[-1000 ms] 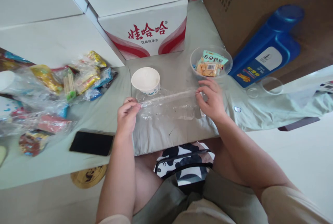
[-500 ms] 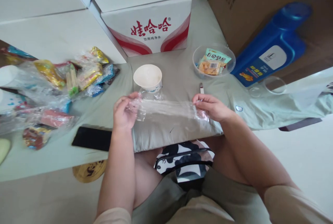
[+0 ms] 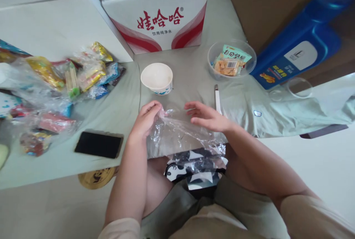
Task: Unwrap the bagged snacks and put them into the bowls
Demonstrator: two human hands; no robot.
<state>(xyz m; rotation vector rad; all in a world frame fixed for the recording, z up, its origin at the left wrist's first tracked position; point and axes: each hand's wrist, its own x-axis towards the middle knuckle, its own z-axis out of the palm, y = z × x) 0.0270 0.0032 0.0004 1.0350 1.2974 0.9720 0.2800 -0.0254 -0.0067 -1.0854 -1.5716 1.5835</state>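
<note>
My left hand pinches one end of a clear plastic wrapper, crinkled and see-through. The wrapper slopes down to the right, its loose end hanging over the table's front edge above my lap. My right hand hovers at the wrapper's right side, fingers apart, with nothing in them. Just beyond my left hand stands a white paper bowl with blue print near its base; its inside looks bare. Beside my right hand lies a slim white-handled tool with a metal end, its lower part hidden by the hand.
Wrapped snacks are heaped at the left, with a black phone in front. A white-and-red carton stands behind. At the right are a clear tub holding snack packets, a blue bottle and a clear cup.
My right hand has let go of the wrapper and opened. The wrapper, earlier stretched between both hands, now hangs from my left hand, with its free end dropped toward my lap.
</note>
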